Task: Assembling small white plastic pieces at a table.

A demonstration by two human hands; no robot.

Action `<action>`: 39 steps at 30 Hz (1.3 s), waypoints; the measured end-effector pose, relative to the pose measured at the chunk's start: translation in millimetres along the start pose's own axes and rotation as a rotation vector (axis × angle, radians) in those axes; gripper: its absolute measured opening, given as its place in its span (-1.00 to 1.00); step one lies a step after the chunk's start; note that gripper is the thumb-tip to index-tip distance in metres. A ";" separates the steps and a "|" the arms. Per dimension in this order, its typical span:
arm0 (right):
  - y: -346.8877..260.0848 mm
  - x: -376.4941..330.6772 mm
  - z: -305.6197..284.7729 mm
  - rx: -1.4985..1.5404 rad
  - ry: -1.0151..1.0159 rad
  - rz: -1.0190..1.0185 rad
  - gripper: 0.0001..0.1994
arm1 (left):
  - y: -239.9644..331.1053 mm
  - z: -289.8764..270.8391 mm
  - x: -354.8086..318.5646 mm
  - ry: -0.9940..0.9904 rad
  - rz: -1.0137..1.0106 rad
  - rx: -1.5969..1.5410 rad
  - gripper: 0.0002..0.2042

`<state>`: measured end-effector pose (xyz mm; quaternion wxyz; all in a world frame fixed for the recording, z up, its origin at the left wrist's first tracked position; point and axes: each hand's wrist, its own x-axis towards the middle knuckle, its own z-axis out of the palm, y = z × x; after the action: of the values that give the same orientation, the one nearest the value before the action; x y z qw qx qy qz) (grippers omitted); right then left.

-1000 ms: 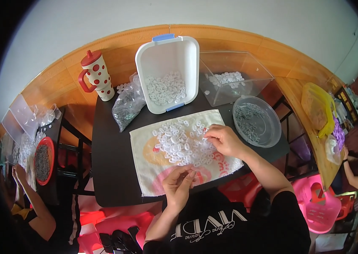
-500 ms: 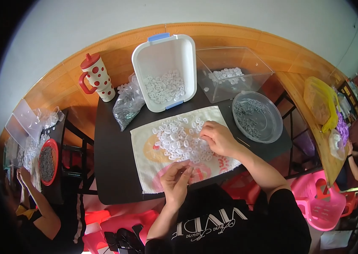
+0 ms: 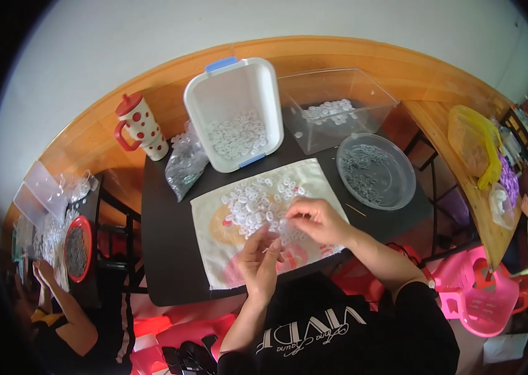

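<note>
The fingers of the left hand (image 3: 258, 265) and right hand (image 3: 320, 223) are curled in, but whether anything is clamped cannot be told. Small white pieces (image 3: 250, 203), heaped just beyond on the cloth (image 3: 214, 253) over the desk (image 3: 167, 256), are apparently being handled; a fine, steady pinch seems called for.
</note>
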<state>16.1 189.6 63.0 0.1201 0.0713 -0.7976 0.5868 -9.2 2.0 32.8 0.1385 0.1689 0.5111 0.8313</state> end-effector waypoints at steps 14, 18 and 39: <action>34.0 -57.2 -197.8 -0.989 0.332 0.250 -0.88 | -10.0 -0.7 0.3 -0.029 0.137 0.253 -0.85; 46.9 -51.3 -211.0 -1.028 0.258 0.259 -0.90 | -15.7 1.5 -1.6 -0.036 0.169 0.323 -0.84; 53.2 -26.1 -176.5 -1.577 -0.025 0.049 -0.82 | -4.2 -1.6 -2.3 -0.055 0.272 0.783 -0.78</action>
<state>46.7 373.1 56.8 0.1133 -0.0460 -0.9810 -0.1505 -7.6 1.7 28.1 -0.0338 0.2967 0.7577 0.5802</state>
